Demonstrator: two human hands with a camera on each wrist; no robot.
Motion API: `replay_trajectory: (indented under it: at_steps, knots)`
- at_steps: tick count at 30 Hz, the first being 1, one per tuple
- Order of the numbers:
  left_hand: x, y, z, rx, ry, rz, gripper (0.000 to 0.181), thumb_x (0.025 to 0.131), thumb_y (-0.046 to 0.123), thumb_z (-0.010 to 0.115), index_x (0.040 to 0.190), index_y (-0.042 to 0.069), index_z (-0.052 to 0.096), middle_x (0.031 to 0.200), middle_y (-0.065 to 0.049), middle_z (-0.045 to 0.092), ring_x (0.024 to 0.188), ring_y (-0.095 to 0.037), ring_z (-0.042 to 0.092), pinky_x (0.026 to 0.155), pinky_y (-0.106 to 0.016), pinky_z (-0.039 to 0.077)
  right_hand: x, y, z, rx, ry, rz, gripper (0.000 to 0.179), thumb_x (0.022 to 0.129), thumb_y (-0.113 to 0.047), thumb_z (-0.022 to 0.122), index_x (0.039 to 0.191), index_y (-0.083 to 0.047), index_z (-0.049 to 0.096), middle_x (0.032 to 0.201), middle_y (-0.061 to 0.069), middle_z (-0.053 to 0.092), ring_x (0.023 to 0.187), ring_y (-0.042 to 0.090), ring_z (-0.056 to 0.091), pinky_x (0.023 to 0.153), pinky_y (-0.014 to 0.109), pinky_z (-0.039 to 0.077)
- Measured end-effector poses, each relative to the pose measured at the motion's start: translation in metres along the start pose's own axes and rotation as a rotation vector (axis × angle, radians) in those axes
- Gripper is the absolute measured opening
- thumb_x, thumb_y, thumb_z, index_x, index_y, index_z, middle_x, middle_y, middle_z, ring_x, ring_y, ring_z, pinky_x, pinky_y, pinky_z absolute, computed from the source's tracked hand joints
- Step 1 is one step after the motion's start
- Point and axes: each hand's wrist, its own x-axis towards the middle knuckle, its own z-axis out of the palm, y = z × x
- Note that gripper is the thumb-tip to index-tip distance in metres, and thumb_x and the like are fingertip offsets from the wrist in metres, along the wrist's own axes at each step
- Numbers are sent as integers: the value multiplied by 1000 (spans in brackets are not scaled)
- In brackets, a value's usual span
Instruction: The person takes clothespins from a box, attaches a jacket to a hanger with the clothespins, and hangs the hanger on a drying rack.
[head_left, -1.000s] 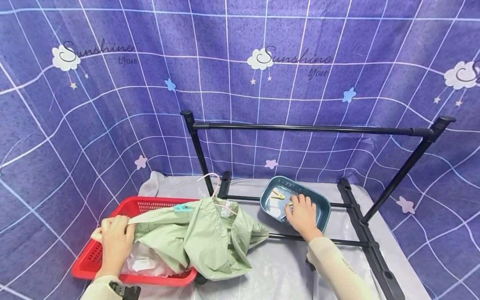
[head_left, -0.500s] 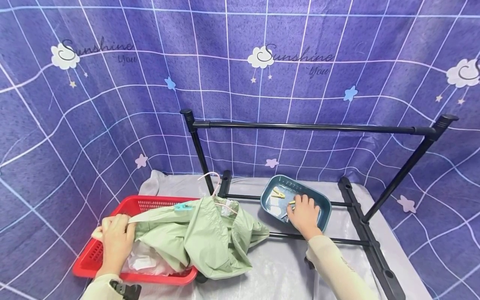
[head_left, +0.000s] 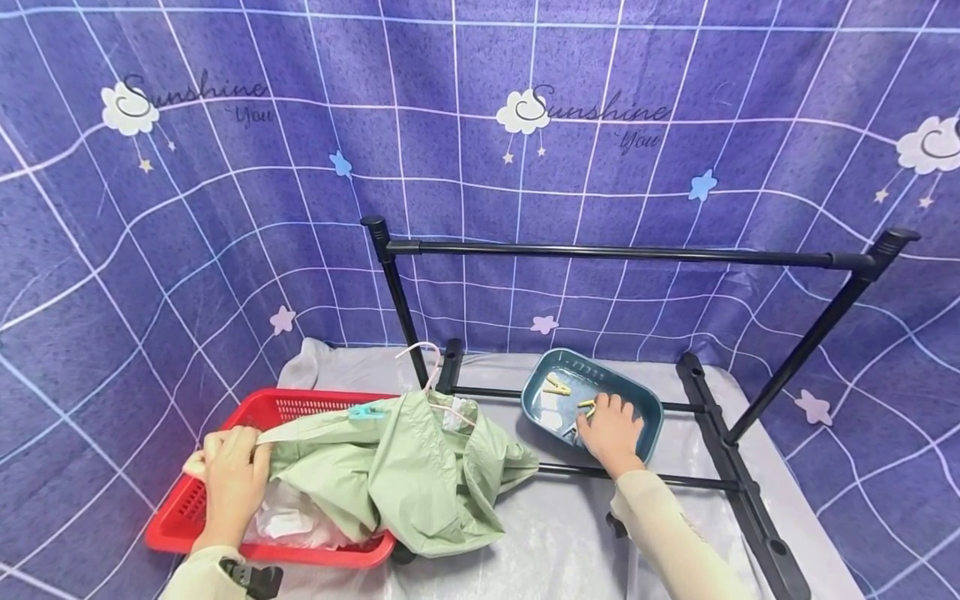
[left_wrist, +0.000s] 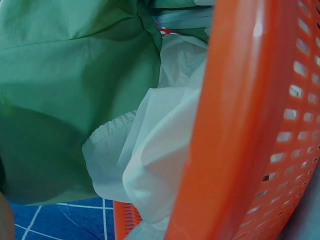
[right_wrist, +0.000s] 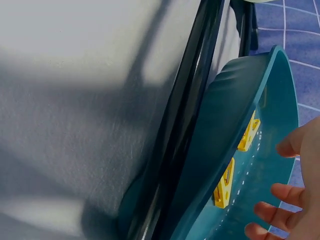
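My left hand (head_left: 234, 475) grips the end of a light green jacket's sleeve, at the left side of the red basket (head_left: 315, 557). The green jacket (head_left: 431, 500) lies across the basket's right rim on a pink hanger (head_left: 438, 360), with a turquoise clothespin (head_left: 366, 412) clipped on the sleeve. On the right, my right hand (head_left: 613, 433) is over the blue-green basin (head_left: 600, 375). Its fingers are spread and loosely bent, with nothing between them in the right wrist view. Two yellow clothespins (right_wrist: 225, 185) lie in the basin, one near my fingertips.
White cloth (head_left: 288, 521) fills part of the basket. A black clothes rack (head_left: 615, 252) stands behind, its top bar above the basin and its lower bars near the floor around it. Its right foot (head_left: 731, 467) runs toward the front. A patterned purple curtain (head_left: 480, 183) closes the back.
My right hand has drawn back slightly to the right, and more of the yellow clothespin by its fingertips shows. The left hand keeps hold of the sleeve in the same place.
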Motion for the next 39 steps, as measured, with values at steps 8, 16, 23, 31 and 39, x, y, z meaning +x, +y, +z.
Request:
replay_trajectory:
  at_steps: [8,16,23,31,39]
  knots:
    - [1,1,-2,3,-4,-5,11,81,4,55,74,1,48,73,-19,49,83,-46,41,74,-56,23,-3,0,3,16,8,37,55,92,-36,57,125,7,48,123,30,49,115,51,44,90,72,31]
    - [6,5,-3,0,-28,-18,10,83,2,54,75,-1,48,73,-21,49,84,-47,41,74,-54,24,-2,4,8,-8,1,75,62,90,-39,62,123,11,47,121,33,47,115,53,41,89,72,32]
    - [5,4,-2,11,-34,-28,11,84,3,53,75,-1,48,73,-22,49,84,-47,41,74,-53,25,0,9,14,11,-54,119,68,92,-40,58,132,13,41,127,36,43,122,55,36,91,74,28]
    - [5,5,-3,4,-26,-20,10,83,2,53,75,-1,48,72,-21,49,83,-47,41,74,-52,25,-3,14,17,39,-71,157,68,93,-39,57,124,19,41,123,39,42,123,57,33,91,74,29]
    - [2,2,-2,3,-18,-13,12,82,4,54,74,0,47,72,-21,49,81,-47,41,74,-54,25,-4,19,23,29,-101,172,69,93,-39,57,123,20,41,123,39,41,123,57,33,92,71,32]
